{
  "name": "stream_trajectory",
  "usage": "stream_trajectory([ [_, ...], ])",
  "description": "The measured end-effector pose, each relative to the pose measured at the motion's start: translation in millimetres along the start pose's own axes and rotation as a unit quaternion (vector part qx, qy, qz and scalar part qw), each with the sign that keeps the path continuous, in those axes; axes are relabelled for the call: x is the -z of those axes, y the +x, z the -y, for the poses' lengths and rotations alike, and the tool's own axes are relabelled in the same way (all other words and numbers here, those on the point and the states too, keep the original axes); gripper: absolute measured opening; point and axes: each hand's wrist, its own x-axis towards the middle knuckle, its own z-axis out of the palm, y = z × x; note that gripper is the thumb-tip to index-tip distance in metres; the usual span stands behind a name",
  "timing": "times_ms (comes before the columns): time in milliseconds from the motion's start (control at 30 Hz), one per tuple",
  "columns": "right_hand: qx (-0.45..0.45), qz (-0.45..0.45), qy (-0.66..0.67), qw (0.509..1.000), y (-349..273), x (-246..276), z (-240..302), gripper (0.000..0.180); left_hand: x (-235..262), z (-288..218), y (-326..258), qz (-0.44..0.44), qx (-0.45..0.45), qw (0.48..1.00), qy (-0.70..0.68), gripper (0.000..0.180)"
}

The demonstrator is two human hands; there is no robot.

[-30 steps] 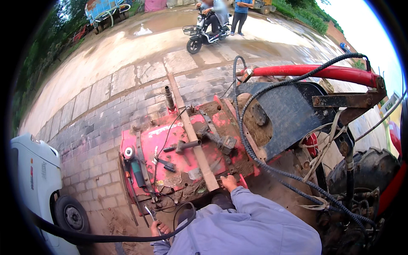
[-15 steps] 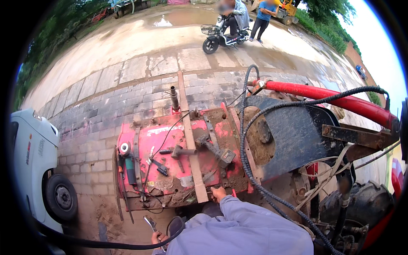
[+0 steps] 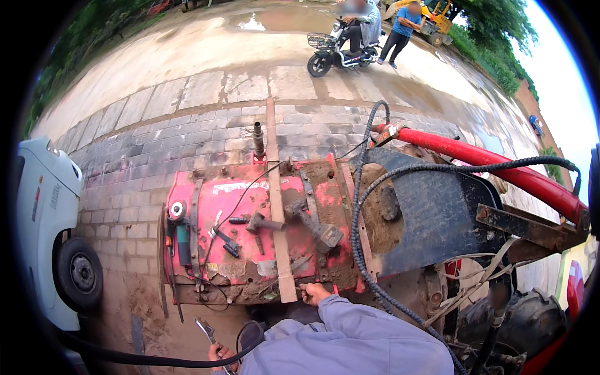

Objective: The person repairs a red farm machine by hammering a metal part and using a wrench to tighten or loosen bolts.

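Note:
My left hand is closed around a metal wrench, its jaw end pointing up and away below the machine's near edge. My right hand rests at the near edge of a muddy red machine cover, just right of the end of a long flat bar. Its fingers are curled together; whatever is between them is hidden. On the cover lie a green angle grinder, a hammer, a black-handled tool and a cordless impact wrench.
A black hose loops over the machine's right side, near a red cylinder and a dark steel plate. A light-coloured vehicle stands at left. Beyond the paving, one person sits on a scooter and another person stands.
The head view has turned slightly, shifting the near things left in the picture. My right hand's fingers now lie a little flatter beside the bar's end. My left hand still holds the wrench.

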Motion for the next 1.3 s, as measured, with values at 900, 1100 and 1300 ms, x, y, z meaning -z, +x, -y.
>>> stream_trajectory([
  [900,0.120,0.077,-0.132,0.981,-9.9,20.6,11.0,0.019,-72.0,23.6,-51.8,-0.066,-0.039,0.997,-0.004,0.022],
  [1100,0.052,0.100,-0.054,0.992,-6.1,20.7,10.7,0.016,-75.1,21.4,-56.0,-0.068,-0.046,0.996,0.030,0.021],
  [1300,-0.006,0.086,-0.026,0.996,-3.8,20.2,11.0,0.016,-73.5,23.3,-51.6,-0.072,-0.039,0.996,0.045,0.021],
])
